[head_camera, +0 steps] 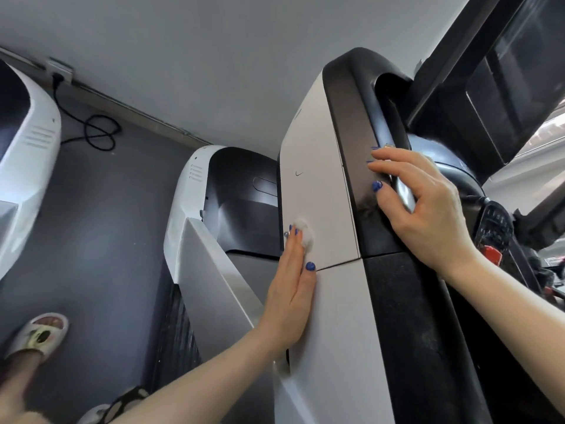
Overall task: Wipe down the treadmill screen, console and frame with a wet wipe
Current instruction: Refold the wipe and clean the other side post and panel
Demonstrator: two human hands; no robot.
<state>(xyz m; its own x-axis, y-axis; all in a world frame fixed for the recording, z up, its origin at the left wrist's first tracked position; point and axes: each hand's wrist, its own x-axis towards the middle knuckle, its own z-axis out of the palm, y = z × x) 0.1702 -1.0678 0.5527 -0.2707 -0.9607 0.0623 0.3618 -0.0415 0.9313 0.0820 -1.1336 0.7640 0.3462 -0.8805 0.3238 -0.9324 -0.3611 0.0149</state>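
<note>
Left hand (290, 289) pressing wipe (304, 232) on frame (318, 185), right hand (428, 209) gripping handrail (403, 191)

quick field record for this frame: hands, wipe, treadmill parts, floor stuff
left hand: flat, fingers straight, presses the wipe against the white side panel
wipe: small white wad under the left fingertips
white side panel: part of the treadmill frame, seam just below the wipe
right hand: fingers curled round the dark handrail
dark handrail: beside the white panel
screen: top right, dark
console buttons: right of the right hand
cable: black, looped on the floor, far left
</note>
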